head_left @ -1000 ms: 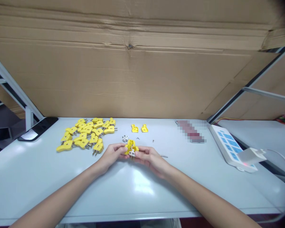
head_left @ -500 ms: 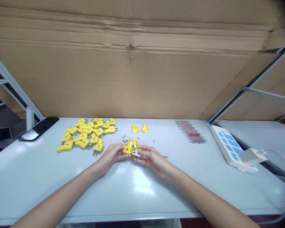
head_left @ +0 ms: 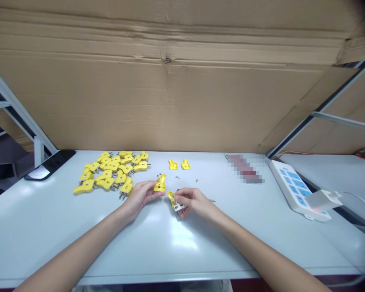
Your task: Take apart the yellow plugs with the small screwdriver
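Over the middle of the table, my left hand (head_left: 143, 196) is closed on a yellow plug cover half (head_left: 160, 184), its hollow side showing. To the right, my right hand (head_left: 194, 201) grips the other yellow plug half (head_left: 171, 197), which has a white pin insert (head_left: 179, 207) seated in it; metal pins point down toward me. The two halves are apart. Beyond the hands lie two loose yellow cover halves (head_left: 173, 164) and a few tiny screws (head_left: 177, 177). A metal rod-like tool (head_left: 212, 200) is mostly hidden behind my right hand.
A pile of yellow plugs (head_left: 111, 166) covers the table's back left, near a black flat object (head_left: 50, 165). On the right are a pixelated item (head_left: 245, 168) and a white power strip (head_left: 295, 188) with a white adapter (head_left: 322, 200). Cardboard (head_left: 182, 105) walls the back.
My hands have moved apart, separating the two yellow halves. The right one, with the white insert, has shifted right and slightly toward me, and tilted; the left has gone a little left.
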Demonstrator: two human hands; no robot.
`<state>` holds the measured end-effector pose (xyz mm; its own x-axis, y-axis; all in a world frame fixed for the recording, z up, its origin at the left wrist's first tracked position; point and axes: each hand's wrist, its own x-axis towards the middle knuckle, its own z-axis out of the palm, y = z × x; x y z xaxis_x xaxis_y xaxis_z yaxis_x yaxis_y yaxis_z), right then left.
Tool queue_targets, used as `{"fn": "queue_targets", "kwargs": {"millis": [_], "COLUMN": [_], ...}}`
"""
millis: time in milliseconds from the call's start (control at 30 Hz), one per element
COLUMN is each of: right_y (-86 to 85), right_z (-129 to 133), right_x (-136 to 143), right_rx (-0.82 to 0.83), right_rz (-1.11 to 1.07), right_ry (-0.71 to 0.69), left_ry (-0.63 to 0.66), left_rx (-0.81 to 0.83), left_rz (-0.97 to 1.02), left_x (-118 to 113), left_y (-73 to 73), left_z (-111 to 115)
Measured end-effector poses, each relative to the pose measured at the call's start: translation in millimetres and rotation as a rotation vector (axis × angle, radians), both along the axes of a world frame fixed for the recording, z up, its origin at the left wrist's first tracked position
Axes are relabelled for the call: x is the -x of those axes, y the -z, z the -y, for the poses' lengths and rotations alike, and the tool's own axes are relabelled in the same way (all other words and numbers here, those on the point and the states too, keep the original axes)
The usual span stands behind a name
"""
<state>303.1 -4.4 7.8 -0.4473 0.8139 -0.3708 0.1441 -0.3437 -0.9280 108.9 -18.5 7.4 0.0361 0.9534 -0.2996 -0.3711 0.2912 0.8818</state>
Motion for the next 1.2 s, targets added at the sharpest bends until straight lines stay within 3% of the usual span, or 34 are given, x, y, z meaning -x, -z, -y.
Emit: {"fn": "queue_targets", "kwargs": {"millis": [100, 233, 333, 467, 600, 733, 800, 933, 1067, 1200], "right_y": [1.7, 3.1, 2.7, 2.2, 1.9, -5.3, -10.8, -17.9, -17.4, -15.2], "right_z": [1.6, 5.4, 6.5, 3.4, -0.5, -0.7, -0.6, -3.3, -9.7, -15.1], "right_x": [0.8, 0.5, -0.7, -0.9, 0.1, -1.0, -2.1, -3.5, -5.7, -11.4], "right_rx": [-0.091, -0.435, -0.655, -0.713, -0.511, -0.075, 0.097, 0.290, 0.356, 0.356], "right_rz": [0.232, 0.433, 0.531, 0.503, 0.166, -0.307, -0.441, -0.563, -0.581, -0.565], "right_ry": [-0.100, -0.148, -0.128, -0.010, 0.158, 0.276, 0.326, 0.401, 0.453, 0.432], "left_ry": [-0.024, -0.032, -0.012, 0.064, 0.127, 0.181, 0.202, 0.286, 0.352, 0.287], "left_rx": [0.027, 0.053, 0.066, 0.057, 0.025, -0.039, -0.067, -0.196, -0.349, -0.268], "left_rz": [-0.019, 0.002, 0.019, 0.033, 0.068, 0.038, -0.045, -0.337, -0.577, -0.471], "left_x": [0.5, 1.1, 0.8, -1.0, -6.6, -20.4, -29.8, -48.6, -60.5, -60.7], "left_y": [-2.4, -1.4, -1.6, -4.4, -8.5, -20.4, -28.0, -34.0, -29.8, -32.4], "left_z": [-1.3, -1.4, 1.3, 7.1, 7.7, 0.4, -4.7, -17.1, -29.0, -35.1]}}
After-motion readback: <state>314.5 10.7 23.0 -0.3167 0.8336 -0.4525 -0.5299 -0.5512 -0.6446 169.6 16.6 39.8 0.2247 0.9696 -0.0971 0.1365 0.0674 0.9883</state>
